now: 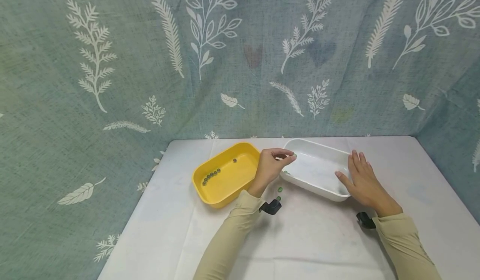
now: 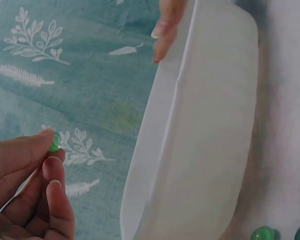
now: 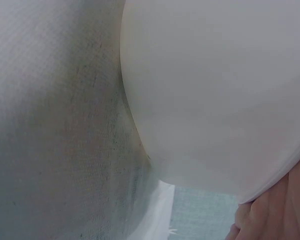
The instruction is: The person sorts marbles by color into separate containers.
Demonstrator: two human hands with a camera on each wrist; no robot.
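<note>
My left hand (image 1: 271, 165) pinches a green marble (image 2: 55, 142) between thumb and fingertips, above the left end of a white basin (image 1: 318, 192). My right hand (image 1: 365, 184) holds the basin's right end, its thumb inside and its fingers over the rim on the outer side. Inside the basin, by its left wall, a little green (image 1: 286, 172) shows, likely more marbles. On the cloth between the containers lie a green marble (image 1: 280, 189) and a second green marble (image 1: 278, 198). Left of my left hand stands a yellow basin (image 1: 228, 184).
Several dark marbles (image 1: 211, 174) lie in a row in the yellow basin, with a single dark marble (image 1: 234, 160) apart from them. A white cloth (image 1: 307, 238) covers the table. Behind it hangs a leaf-patterned curtain (image 1: 255, 96).
</note>
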